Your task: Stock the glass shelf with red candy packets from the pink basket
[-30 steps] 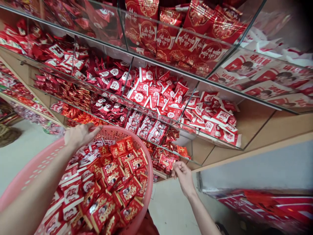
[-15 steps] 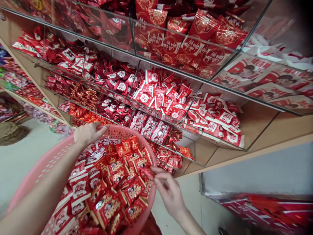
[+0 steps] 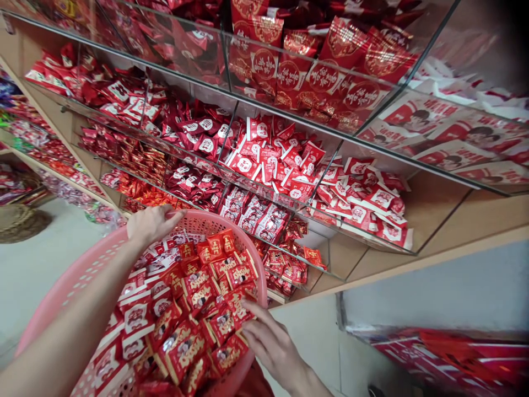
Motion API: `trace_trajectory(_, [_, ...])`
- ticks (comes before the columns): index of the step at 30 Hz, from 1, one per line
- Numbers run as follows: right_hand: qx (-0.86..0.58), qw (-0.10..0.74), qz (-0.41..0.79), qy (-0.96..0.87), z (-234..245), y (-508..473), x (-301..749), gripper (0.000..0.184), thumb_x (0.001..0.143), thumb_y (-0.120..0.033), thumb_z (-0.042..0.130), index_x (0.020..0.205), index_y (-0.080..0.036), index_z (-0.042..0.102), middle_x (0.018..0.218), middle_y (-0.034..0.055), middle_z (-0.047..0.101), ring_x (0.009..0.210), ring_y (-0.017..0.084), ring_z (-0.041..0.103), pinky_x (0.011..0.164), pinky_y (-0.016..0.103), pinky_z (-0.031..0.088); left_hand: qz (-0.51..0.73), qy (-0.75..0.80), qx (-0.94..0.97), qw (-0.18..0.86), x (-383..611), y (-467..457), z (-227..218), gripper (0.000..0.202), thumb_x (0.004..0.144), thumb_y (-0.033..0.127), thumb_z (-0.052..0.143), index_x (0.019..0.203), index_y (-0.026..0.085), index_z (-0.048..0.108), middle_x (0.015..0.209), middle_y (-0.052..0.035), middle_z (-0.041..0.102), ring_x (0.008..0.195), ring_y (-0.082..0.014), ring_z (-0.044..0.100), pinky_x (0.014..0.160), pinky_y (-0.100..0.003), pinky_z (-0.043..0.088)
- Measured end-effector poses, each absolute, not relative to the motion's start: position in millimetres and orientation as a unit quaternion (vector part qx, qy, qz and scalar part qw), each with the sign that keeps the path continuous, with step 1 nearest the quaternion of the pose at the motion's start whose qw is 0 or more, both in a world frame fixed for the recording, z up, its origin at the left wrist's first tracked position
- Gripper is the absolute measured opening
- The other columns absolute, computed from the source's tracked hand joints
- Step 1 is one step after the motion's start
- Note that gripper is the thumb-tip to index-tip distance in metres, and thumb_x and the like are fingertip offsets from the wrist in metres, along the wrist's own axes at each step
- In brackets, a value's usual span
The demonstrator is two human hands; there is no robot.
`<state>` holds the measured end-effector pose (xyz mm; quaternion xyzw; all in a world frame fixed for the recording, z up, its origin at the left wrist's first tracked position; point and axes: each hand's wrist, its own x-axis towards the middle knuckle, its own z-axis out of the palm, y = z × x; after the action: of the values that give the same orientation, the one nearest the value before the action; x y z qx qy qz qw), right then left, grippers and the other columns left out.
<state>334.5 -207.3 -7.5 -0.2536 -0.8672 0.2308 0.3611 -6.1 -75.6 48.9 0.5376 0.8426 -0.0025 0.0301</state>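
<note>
A pink plastic basket (image 3: pixel 74 275) with a perforated wall is filled with small red snack packets (image 3: pixel 184 347), some with gold edges and others red and white. My left hand (image 3: pixel 151 225) grips the far rim of this basket, its forearm crossing over the left side. At the basket's right side, my right hand (image 3: pixel 270 342) has its fingers spread, the tips resting at a red and gold packet (image 3: pixel 237 306) on top of the pile. Nothing shows in its grasp.
Glass-fronted shelves (image 3: pixel 359 135) run behind the basket, their compartments full of red packets (image 3: pixel 273 162). A grey panel (image 3: pixel 438 298) is at lower right, with red printed boxes (image 3: pixel 446 358) below it. A woven basket (image 3: pixel 22 223) stands on the floor at left.
My right hand has moved down and slightly left, and its fingers have opened from a small red packet, which now lies on the pile. My left hand stays on the rim.
</note>
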Motion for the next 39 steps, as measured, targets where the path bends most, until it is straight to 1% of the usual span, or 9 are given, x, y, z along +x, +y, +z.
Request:
trace_trajectory(9, [-0.265, 0.358, 0.246, -0.861, -8, -210, 328, 0.022, 0.088, -0.01, 0.053, 0.108, -0.017, 0.056, 0.126, 0.0125, 0.059, 0.116, 0.019, 0.057, 0.097, 0.025, 0.051, 0.005, 0.843, 0.537, 0.033, -5, -76, 51, 0.075, 0.077, 0.071, 0.017, 0.102, 0.021, 0.066, 0.097, -0.0197, 0.07, 0.094, -0.0373, 0.063, 0.072, -0.042, 0.045])
trace_trajectory(12, [-0.263, 0.36, 0.233, -0.864, -5, -207, 326, 0.023, 0.089, -0.01, 0.051, 0.11, -0.018, 0.056, 0.123, 0.0127, 0.061, 0.113, 0.019, 0.06, 0.095, 0.026, 0.052, 0.009, 0.841, 0.539, 0.037, -6, -77, 51, 0.076, 0.077, 0.072, 0.017, 0.104, 0.02, 0.065, 0.098, -0.0199, 0.07, 0.094, -0.0371, 0.063, 0.072, -0.041, 0.044])
trace_trajectory(18, [-0.275, 0.325, 0.151, -0.892, 9, -199, 311, 0.023, 0.091, -0.01, 0.043, 0.109, -0.018, 0.057, 0.107, 0.0098, 0.066, 0.09, 0.018, 0.066, 0.081, 0.029, 0.055, 0.019, 0.843, 0.536, 0.042, -5, -77, 52, 0.075, 0.076, 0.071, 0.02, 0.1, 0.019, 0.067, 0.098, -0.0217, 0.069, 0.093, -0.0386, 0.063, 0.07, -0.042, 0.044])
trace_trajectory(23, [-0.287, 0.248, 0.094, -0.92, 22, -200, 286, 0.022, 0.091, -0.009, 0.038, 0.086, -0.018, 0.057, 0.084, 0.0048, 0.061, 0.065, 0.015, 0.057, 0.058, 0.029, 0.049, 0.017, 0.843, 0.536, 0.045, -4, -77, 52, 0.074, 0.075, 0.071, 0.022, 0.101, 0.02, 0.068, 0.097, -0.0195, 0.07, 0.092, -0.038, 0.063, 0.071, -0.042, 0.044])
trace_trajectory(29, [-0.293, 0.193, 0.034, -0.936, 13, -210, 257, 0.011, 0.087, -0.01, 0.047, 0.084, -0.019, 0.053, 0.081, 0.0023, 0.058, 0.063, 0.016, 0.057, 0.055, 0.03, 0.048, 0.011, 0.845, 0.534, 0.036, -4, -77, 51, 0.074, 0.075, 0.07, 0.021, 0.102, 0.02, 0.068, 0.097, -0.018, 0.071, 0.092, -0.0368, 0.064, 0.071, -0.039, 0.044])
trace_trajectory(32, [-0.298, 0.179, 0.038, -0.937, 5, -214, 247, 0.005, 0.09, -0.021, 0.049, 0.088, -0.02, 0.053, 0.084, 0.0028, 0.059, 0.064, 0.016, 0.057, 0.053, 0.029, 0.048, 0.01, 0.846, 0.533, 0.034, -3, -77, 51, 0.073, 0.075, 0.071, 0.023, 0.102, 0.021, 0.069, 0.098, -0.0178, 0.071, 0.092, -0.0371, 0.064, 0.07, -0.039, 0.044])
trace_trajectory(35, [-0.294, 0.184, 0.095, -0.933, 9, -207, 250, 0.016, 0.093, -0.034, 0.047, 0.093, -0.021, 0.055, 0.09, 0.004, 0.061, 0.074, 0.016, 0.06, 0.058, 0.029, 0.051, 0.016, 0.843, 0.536, 0.034, -3, -77, 50, 0.072, 0.074, 0.071, 0.025, 0.101, 0.021, 0.069, 0.097, -0.0186, 0.071, 0.091, -0.0373, 0.063, 0.069, -0.039, 0.044])
trace_trajectory(37, [-0.303, 0.182, 0.141, -0.925, 18, -194, 260, 0.018, 0.091, -0.034, 0.05, 0.103, -0.021, 0.056, 0.103, 0.0051, 0.061, 0.089, 0.017, 0.06, 0.073, 0.03, 0.052, 0.019, 0.842, 0.539, 0.033, -3, -77, 50, 0.072, 0.074, 0.071, 0.025, 0.102, 0.02, 0.069, 0.096, -0.0191, 0.071, 0.09, -0.0372, 0.063, 0.068, -0.039, 0.044])
trace_trajectory(39, [-0.301, 0.161, 0.182, -0.922, 27, -177, 273, 0.032, 0.087, -0.036, 0.058, 0.116, -0.023, 0.053, 0.12, 0.0045, 0.058, 0.103, 0.019, 0.055, 0.087, 0.033, 0.048, 0.019, 0.84, 0.541, 0.029, -3, -77, 49, 0.072, 0.075, 0.071, 0.026, 0.102, 0.021, 0.069, 0.096, -0.0185, 0.071, 0.09, -0.0364, 0.064, 0.068, -0.039, 0.044])
